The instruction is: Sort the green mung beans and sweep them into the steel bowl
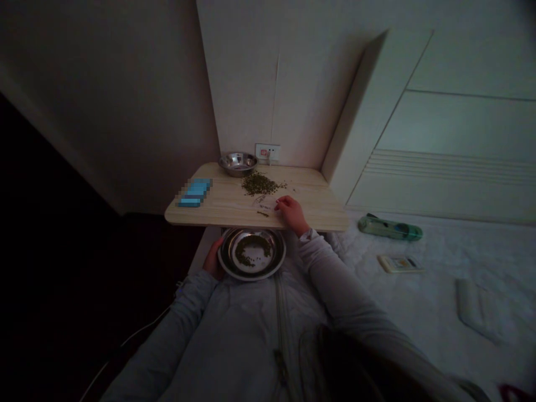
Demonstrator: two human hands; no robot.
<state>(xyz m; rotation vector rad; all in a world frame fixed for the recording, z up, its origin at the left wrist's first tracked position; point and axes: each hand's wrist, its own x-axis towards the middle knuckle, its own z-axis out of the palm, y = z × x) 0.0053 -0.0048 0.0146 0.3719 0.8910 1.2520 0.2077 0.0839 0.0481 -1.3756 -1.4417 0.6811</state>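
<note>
My left hand (214, 260) is closed on the left rim of a shiny metal bowl (252, 276), held level just below the table's front edge. Small green beans, seemingly mung beans (245, 258), lie in a curved band on the bowl's bottom. Over the front part of the wooden table, my right hand (292, 214) has its fingers curled together in a pinch; what is in them, if anything, is too small to make out. Left of its fingertips is a short row of beans (263, 214). A larger bean pile (260, 183) spreads on the table behind.
On the small wooden table (226, 209), a second metal bowl (238, 163) stands at the back left and a blurred blue object (195, 192) lies at the left. A wall socket (268, 152) is behind. A green bottle (390, 228) and pale device (400, 263) lie on the bed (435, 301).
</note>
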